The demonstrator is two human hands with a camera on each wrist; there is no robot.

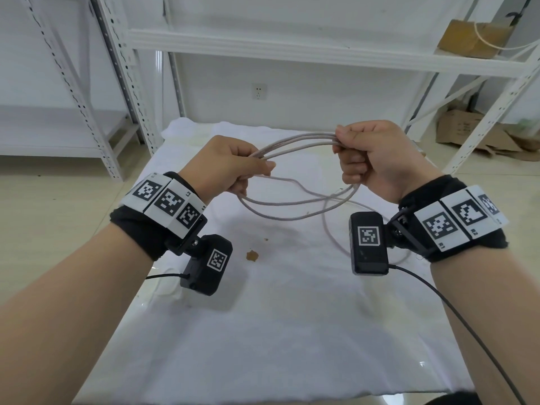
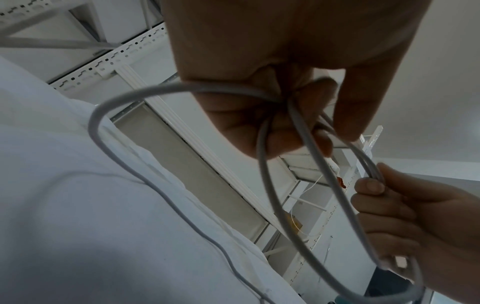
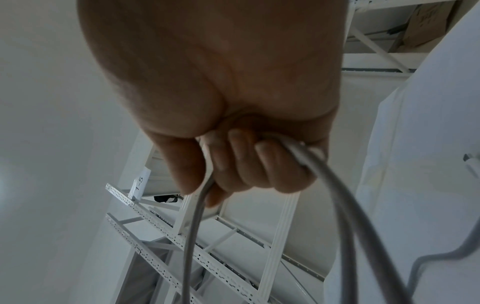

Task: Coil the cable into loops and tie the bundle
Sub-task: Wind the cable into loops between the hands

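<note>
Head view gives me both hands raised above a white cloth-covered table (image 1: 292,331), with the pale grey round cable (image 1: 295,218) strung between them in several loops. My left hand (image 1: 225,165) has its fingers curled around one side of the coil, the strands running out past the thumb. My right hand (image 1: 377,159) is clenched around the opposite side, where the upper strands (image 1: 298,143) bunch together at the fist. The lower loops sag between the two hands without quite reaching the cloth, as far as I can tell. One loose length of cable (image 1: 328,229) drops from the coil and trails over the cloth toward the right wrist camera.

From the left wrist I see the cable (image 2: 270,185) passing through the curled fingers (image 2: 285,142), with the right hand (image 2: 415,222) holding the far side of the loops. From the right wrist, the fingers (image 3: 244,160) wrap the cable (image 3: 345,205) tightly.

A small brown stain (image 1: 252,255) marks the cloth. White metal shelving (image 1: 292,48) stands behind, with a cardboard box (image 1: 473,39) on it.
</note>
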